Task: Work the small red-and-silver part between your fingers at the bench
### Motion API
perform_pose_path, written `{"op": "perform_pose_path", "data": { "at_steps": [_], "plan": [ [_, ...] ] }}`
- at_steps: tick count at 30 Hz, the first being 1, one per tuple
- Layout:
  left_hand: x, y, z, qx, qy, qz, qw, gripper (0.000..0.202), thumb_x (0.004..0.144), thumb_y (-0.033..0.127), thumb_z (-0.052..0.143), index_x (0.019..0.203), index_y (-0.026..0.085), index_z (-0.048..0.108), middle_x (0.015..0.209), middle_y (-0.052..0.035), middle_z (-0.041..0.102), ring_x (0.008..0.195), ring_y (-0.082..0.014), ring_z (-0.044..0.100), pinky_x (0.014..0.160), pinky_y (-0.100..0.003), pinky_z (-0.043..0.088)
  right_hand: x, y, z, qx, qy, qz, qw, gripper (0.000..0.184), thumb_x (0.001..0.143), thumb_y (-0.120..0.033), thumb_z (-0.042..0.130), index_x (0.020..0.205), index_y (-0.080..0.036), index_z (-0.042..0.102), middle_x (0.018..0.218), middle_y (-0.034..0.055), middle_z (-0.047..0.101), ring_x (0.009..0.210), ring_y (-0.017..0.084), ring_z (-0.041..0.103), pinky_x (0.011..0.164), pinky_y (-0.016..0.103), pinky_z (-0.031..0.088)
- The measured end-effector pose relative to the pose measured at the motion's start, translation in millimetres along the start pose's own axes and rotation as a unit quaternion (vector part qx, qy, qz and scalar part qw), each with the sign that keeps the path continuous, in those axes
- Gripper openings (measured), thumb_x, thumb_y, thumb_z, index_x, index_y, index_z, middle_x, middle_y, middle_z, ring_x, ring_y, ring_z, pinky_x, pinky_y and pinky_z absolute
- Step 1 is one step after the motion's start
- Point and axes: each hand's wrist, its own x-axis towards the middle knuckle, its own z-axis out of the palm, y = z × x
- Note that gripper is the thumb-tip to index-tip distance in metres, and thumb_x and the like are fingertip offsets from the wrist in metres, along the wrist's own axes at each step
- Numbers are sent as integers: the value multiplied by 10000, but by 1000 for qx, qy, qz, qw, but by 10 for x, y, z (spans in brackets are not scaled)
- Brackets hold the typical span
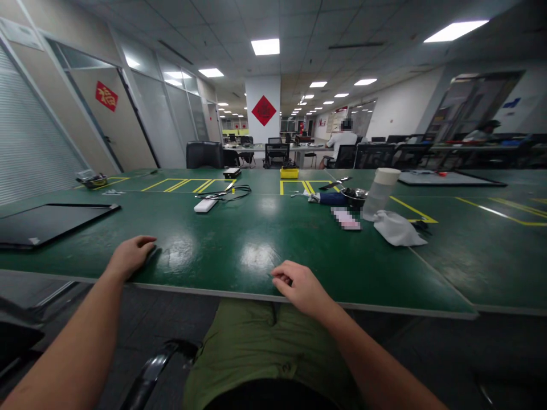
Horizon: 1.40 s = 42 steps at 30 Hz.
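Observation:
My left hand (130,256) rests on the near edge of the green table (239,239), fingers curled down on the surface, with nothing seen in it. My right hand (299,285) lies at the table's front edge, its thumb and fingers pinched together on something tiny that I cannot make out. Further back on the table stand a frosted plastic bottle (379,192), a white cloth pouch (397,229), a small metal bowl (354,197) and a white remote-like device (205,205) with a black cable (231,192).
A black tray (47,223) lies at the left of the table, another flat tray (444,179) at the far right. A yellow box (289,172) sits at the far middle. Office chairs (204,154) and a seated person (344,142) are beyond.

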Motion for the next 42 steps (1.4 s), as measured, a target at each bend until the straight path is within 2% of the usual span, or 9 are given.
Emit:
{"op": "perform_pose_path", "data": {
  "at_steps": [2, 4, 10, 29, 36, 42],
  "plan": [
    [-38, 50, 52, 39, -24, 43, 998, 360, 817, 345, 466, 1076, 171, 647, 1127, -103, 642, 1004, -250, 580, 865, -316, 419, -1, -7, 7, -9, -4, 0, 1000, 109, 836, -185, 561, 890, -185, 656, 813, 26, 622, 732, 136, 571, 675, 249, 433],
    [-58, 100, 87, 64, -13, 48, 997, 351, 816, 335, 458, 1057, 172, 653, 1150, -111, 629, 1021, -262, 570, 883, -331, 409, -1, -13, 14, -18, -7, 1, 1000, 114, 840, -183, 556, 900, -187, 653, 811, 25, 619, 719, 134, 570, 669, 252, 430],
    [-112, 103, 48, 24, 25, -16, 999, 341, 809, 333, 457, 1053, 198, 653, 1067, -95, 666, 965, -259, 589, 832, -325, 423, -3, -19, 19, -34, -10, -1, 999, 119, 845, -184, 547, 907, -190, 648, 815, 27, 617, 716, 135, 571, 669, 257, 431],
    [-179, 136, -17, -9, 57, -56, 997, 336, 792, 377, 511, 1020, 189, 673, 1000, -63, 682, 883, -223, 581, 736, -270, 403, -3, -32, 16, -25, -2, -9, 1000, 118, 851, -202, 545, 892, -179, 653, 811, 40, 622, 725, 144, 571, 676, 265, 438],
    [-198, 49, -12, -37, 114, -124, 985, 360, 786, 398, 500, 1014, 182, 676, 947, -39, 674, 797, -195, 555, 693, -253, 396, -6, -16, 23, -31, -5, -12, 999, 125, 854, -203, 541, 905, -180, 653, 803, 34, 615, 724, 142, 569, 677, 259, 434],
    [-202, 32, 0, -50, 116, -117, 985, 349, 782, 402, 509, 1000, 186, 677, 923, -43, 670, 783, -189, 557, 692, -258, 394, -12, -10, 23, -33, -3, -15, 999, 123, 855, -202, 540, 898, -178, 652, 806, 40, 622, 727, 146, 569, 684, 265, 437]
  ]
}}
